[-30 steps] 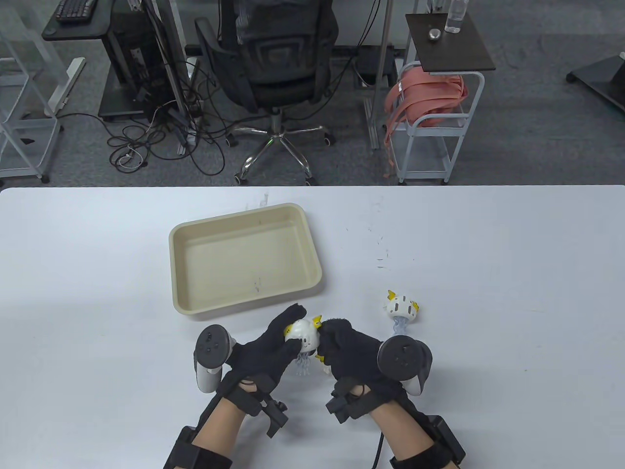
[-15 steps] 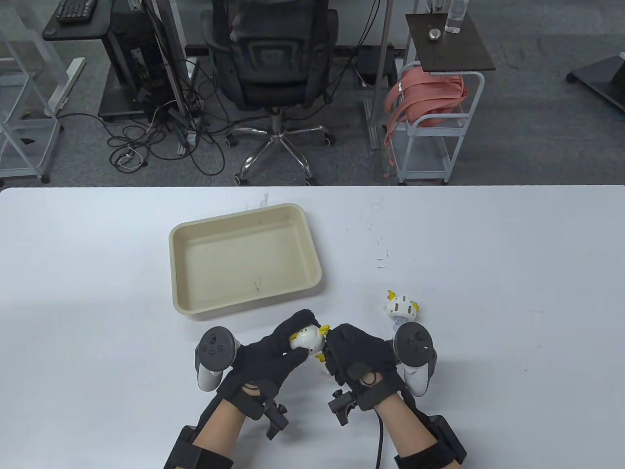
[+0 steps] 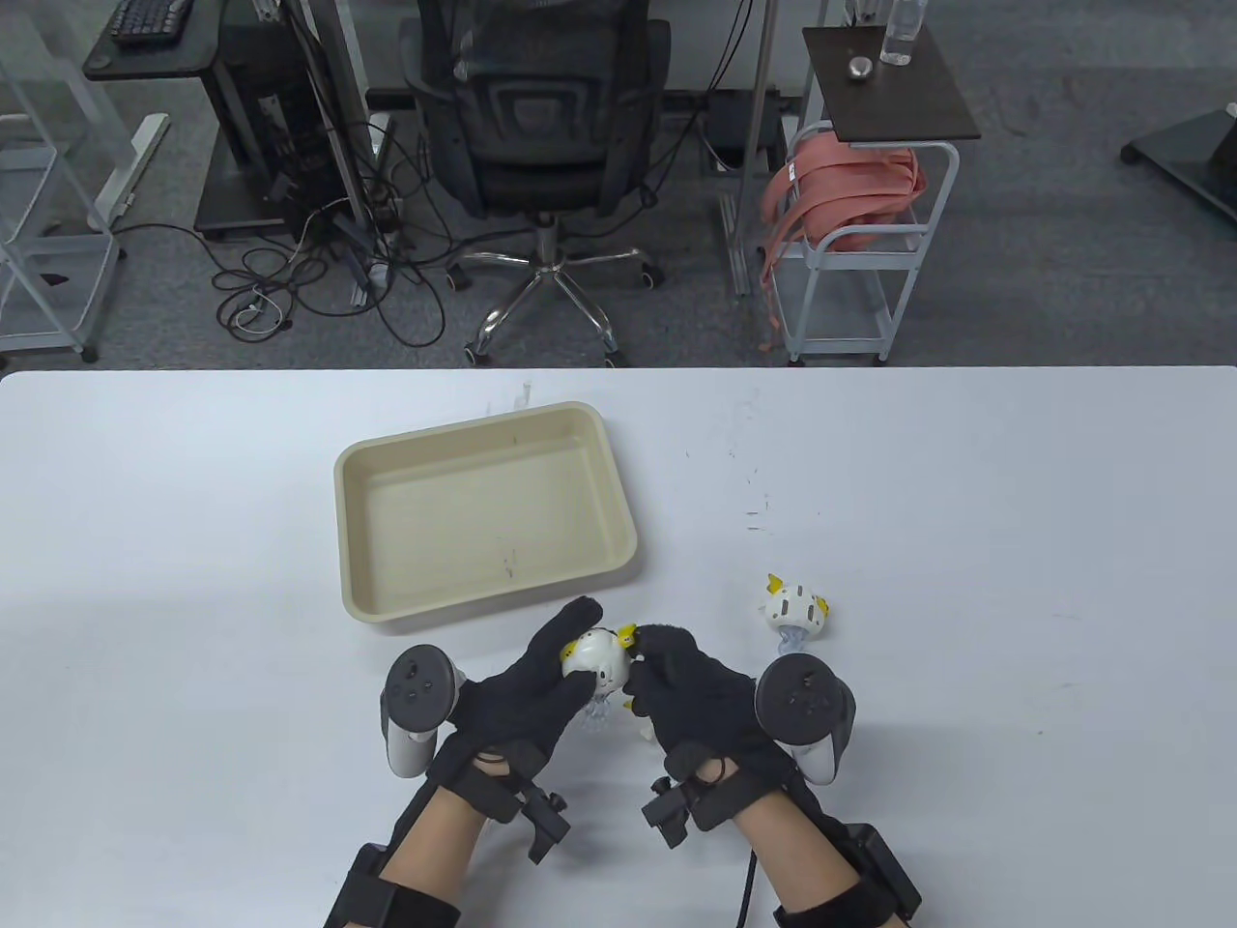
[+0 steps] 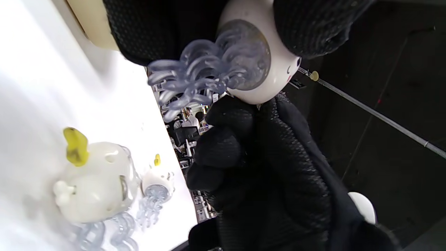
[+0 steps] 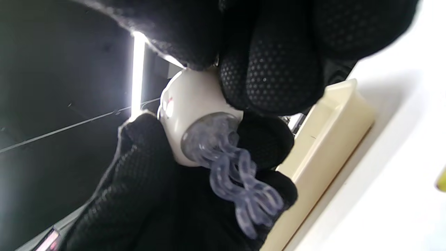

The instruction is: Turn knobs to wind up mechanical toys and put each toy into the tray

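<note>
**Both hands on one wind-up toy, just in front of the tray**

The left hand (image 3: 527, 691) curls its fingers and thumb round a white toy (image 3: 599, 659) with yellow fins, held off the desk (image 3: 1015, 541) between the two hands. The right hand (image 3: 691, 691) meets it from the other side, fingertips closed on the toy's right flank — the knob itself is hidden under the glove. The cream tray (image 3: 483, 507) sits just beyond the hands, with nothing in it. A second toy (image 3: 794, 607) rests on the desk near the right hand.

The left wrist view shows the held toy's underside — a grey disc trailing clear, curly tentacles (image 4: 198, 75) — and a third toy (image 4: 95, 181) lying on the desk, which the table view mostly hides beneath the hands. The right wrist view shows the tray's wall (image 5: 331, 139) close behind the toy.
</note>
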A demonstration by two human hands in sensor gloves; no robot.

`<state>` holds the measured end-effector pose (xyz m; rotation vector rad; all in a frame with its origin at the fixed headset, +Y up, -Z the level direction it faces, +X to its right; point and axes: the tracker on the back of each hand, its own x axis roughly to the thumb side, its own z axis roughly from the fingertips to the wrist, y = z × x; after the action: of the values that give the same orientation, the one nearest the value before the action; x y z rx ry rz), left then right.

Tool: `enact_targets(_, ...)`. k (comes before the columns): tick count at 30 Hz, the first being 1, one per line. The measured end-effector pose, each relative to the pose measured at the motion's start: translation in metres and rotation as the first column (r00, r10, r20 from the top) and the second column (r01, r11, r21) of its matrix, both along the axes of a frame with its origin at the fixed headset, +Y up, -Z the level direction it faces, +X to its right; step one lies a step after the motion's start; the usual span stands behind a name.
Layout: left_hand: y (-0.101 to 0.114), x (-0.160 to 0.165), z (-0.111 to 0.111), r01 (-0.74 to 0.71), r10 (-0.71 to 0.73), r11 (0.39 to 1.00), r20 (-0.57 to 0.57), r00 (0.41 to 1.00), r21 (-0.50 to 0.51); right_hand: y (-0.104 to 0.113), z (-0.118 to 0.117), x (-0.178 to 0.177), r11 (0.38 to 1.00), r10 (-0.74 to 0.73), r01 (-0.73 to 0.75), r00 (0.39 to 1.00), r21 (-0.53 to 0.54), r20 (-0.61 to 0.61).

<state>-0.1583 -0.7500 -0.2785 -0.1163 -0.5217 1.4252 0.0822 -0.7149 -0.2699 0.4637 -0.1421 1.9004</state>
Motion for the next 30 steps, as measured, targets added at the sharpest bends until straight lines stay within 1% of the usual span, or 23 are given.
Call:
enact_targets(3, -0.001, 0.002, 0.000, -0.036, 0.037, 0.999, 0.012, 0.999, -0.034, 0.001, 0.001, -0.001, 0.999, 0.027, -0.027, 1.000, 0.036, -0.002)
enact_targets(8, -0.004, 0.005, 0.000, -0.075, 0.077, 0.995, 0.036, 0.996, -0.070, 0.006, 0.004, -0.001, 0.987, 0.084, -0.090, 0.995, 0.133, 0.054)
enact_targets(10, -0.004, 0.005, 0.000, -0.072, 0.074, 0.995, 0.034, 0.997, -0.068, 0.007, 0.005, -0.001, 0.983, 0.102, -0.111, 0.992, 0.143, 0.068)
enact_targets(14, -0.004, 0.005, -0.001, -0.053, 0.055, 0.997, 0.034, 0.998, -0.057, 0.004, 0.003, 0.001, 0.985, 0.096, -0.106, 0.992, 0.138, 0.077)
enact_targets(15, -0.004, 0.006, -0.001, -0.053, 0.056, 0.997, 0.048, 0.997, -0.059, 0.003, 0.003, 0.003, 0.985, 0.085, -0.098, 0.992, 0.144, 0.090)
enact_targets(16, -0.003, 0.007, 0.000, -0.057, 0.060, 0.996, 0.042, 0.997, -0.064, 0.003, 0.002, 0.003, 0.987, 0.080, -0.092, 0.993, 0.135, 0.093)
enact_targets(18, -0.002, 0.008, 0.001, -0.041, 0.043, 0.998, 0.051, 0.998, -0.039, 0.003, 0.001, 0.006, 0.991, 0.076, -0.088, 0.991, 0.104, 0.113)
enact_targets(20, 0.002, 0.009, 0.002, -0.008, 0.008, 1.000, 0.045, 0.999, -0.008, 0.001, -0.002, 0.009, 0.998, 0.054, -0.057, 0.992, 0.027, 0.111)
enact_targets(21, 0.004, 0.009, 0.003, 0.011, -0.012, 1.000, 0.050, 0.999, 0.019, -0.003, -0.004, 0.011, 1.000, 0.019, -0.016, 0.995, -0.022, 0.103)
enact_targets(23, 0.005, 0.010, 0.003, 0.032, -0.034, 0.999, 0.052, 0.998, 0.031, -0.008, -0.007, 0.014, 0.990, -0.056, 0.068, 0.994, -0.125, 0.096)
enact_targets(24, 0.006, 0.010, 0.003, 0.026, -0.028, 0.999, 0.060, 0.998, 0.035, -0.010, -0.009, 0.015, 0.983, -0.090, 0.101, 0.993, -0.153, 0.074)
enact_targets(26, 0.006, 0.011, 0.004, 0.024, -0.026, 0.999, 0.063, 0.998, 0.033, -0.011, -0.010, 0.017, 0.977, -0.106, 0.117, 0.992, -0.180, 0.073)
enact_targets(30, 0.006, 0.010, 0.003, 0.034, -0.036, 0.998, 0.062, 0.997, 0.046, -0.012, -0.010, 0.016, 0.977, -0.104, 0.116, 0.992, -0.179, 0.074)
